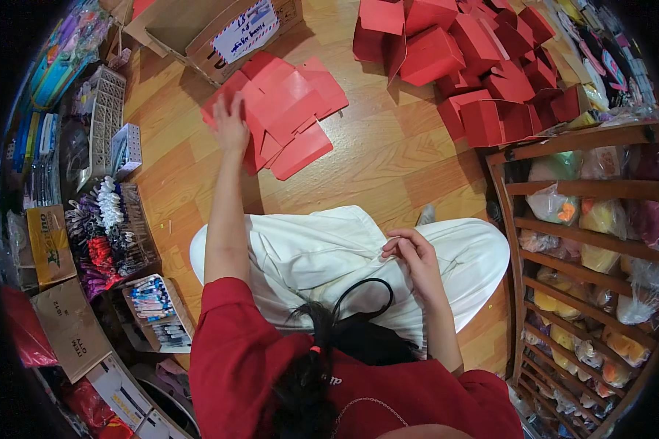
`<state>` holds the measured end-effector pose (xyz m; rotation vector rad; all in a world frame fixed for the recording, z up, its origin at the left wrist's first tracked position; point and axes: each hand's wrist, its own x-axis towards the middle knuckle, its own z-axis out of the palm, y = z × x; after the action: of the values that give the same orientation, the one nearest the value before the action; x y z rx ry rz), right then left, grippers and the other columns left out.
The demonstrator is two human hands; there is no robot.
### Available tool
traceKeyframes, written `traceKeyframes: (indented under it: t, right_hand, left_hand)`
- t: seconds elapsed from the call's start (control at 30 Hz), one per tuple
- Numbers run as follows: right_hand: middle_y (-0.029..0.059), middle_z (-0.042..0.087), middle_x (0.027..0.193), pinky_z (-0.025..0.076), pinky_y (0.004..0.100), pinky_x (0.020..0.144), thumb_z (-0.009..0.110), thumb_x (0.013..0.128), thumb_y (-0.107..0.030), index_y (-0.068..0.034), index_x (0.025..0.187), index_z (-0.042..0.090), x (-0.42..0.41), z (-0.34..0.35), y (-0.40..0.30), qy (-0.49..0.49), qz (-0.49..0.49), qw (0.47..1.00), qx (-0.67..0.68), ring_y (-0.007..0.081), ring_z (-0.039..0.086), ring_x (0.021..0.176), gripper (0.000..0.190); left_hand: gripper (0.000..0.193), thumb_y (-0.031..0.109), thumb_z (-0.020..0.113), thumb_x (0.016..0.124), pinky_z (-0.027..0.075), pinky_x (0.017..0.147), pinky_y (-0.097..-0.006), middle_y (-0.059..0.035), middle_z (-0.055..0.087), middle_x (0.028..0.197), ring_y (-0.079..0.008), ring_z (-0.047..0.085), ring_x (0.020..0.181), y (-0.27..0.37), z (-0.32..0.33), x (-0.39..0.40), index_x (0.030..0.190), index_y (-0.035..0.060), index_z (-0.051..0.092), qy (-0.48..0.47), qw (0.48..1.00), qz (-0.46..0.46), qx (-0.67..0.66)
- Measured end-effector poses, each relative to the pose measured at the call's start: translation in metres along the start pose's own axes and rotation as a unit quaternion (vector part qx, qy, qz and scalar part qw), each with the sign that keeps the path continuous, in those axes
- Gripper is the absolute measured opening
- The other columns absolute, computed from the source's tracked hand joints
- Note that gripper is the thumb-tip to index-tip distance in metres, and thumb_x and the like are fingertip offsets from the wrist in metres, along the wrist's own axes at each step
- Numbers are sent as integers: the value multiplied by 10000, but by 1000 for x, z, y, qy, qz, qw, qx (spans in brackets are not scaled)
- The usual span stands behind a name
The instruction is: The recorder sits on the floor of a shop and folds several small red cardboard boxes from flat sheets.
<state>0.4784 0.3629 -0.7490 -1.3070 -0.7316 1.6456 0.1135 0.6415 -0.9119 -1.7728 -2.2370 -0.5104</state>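
My left hand [232,123] reaches forward over the left part of a loose, overlapping pile of flat red cardboard pieces [291,104] on the wooden floor. Its fingers are spread; whether they touch the card is not plain. My right hand [413,251] rests above my lap over the white trousers [318,247], fingers loosely bent, with nothing visible in it. At the upper right stands a heap of folded red cardboard boxes [489,71], several with open flaps. The flat pieces lie close in front of a large open brown cardboard box [219,33].
Along the left are a white plastic basket [107,120], a bin of beaded items [110,230] and a box of pens [154,302]. At the right, a brown slatted wooden rack [587,189] holds bagged soft items. Bare wood floor [384,159] lies between.
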Motion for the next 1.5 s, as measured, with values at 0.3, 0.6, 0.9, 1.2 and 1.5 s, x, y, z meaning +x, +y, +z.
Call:
traceKeyframes:
  t: [0.3,0.6,0.9,1.2,1.5]
  right_hand:
    - [82,611,860,462,258,792,455,945,-123,21,1094,560,3,2,-3,-3,9,1000,-17,149,596,834,231]
    - [46,612,844,455,242,745,476,926,-89,33,1068,576,48,4,-60,-11,-109,968,-228,114,571,793,212]
    - [229,576,1090,465,476,836,610,788,-408,-78,1276,384,304,-4,-161,176,-243,652,-696,377,575,1007,632]
    - [188,653,808,506,487,689,510,869,-319,-204,1090,603,328,22,-130,314,-295,603,-672,405,631,778,265]
    - [128,609,655,477,285,558,596,853,-112,-23,1042,614,101,10,-160,162,-367,745,-534,106,589,574,210]
  left_hand:
    - [624,516,468,865,312,994,-597,-39,234,1488,-274,286,1335,27,1,27,1420,361,229,-290,955,50,29]
    - [835,741,456,745,155,938,-750,-167,-62,1515,-406,8,1385,39,9,13,1427,438,81,-367,930,26,11]
    - [942,795,438,706,7,907,-782,-121,-253,1480,-335,-223,1364,35,17,16,1421,433,-56,-431,899,-4,-73]
    - [956,784,460,703,-40,893,-780,-125,-273,1472,-334,-240,1359,32,25,21,1422,430,-61,-421,901,21,-102]
    - [567,568,521,833,119,1010,-666,-168,185,1490,-315,123,1389,-5,8,22,1329,301,460,-313,891,-22,-329]
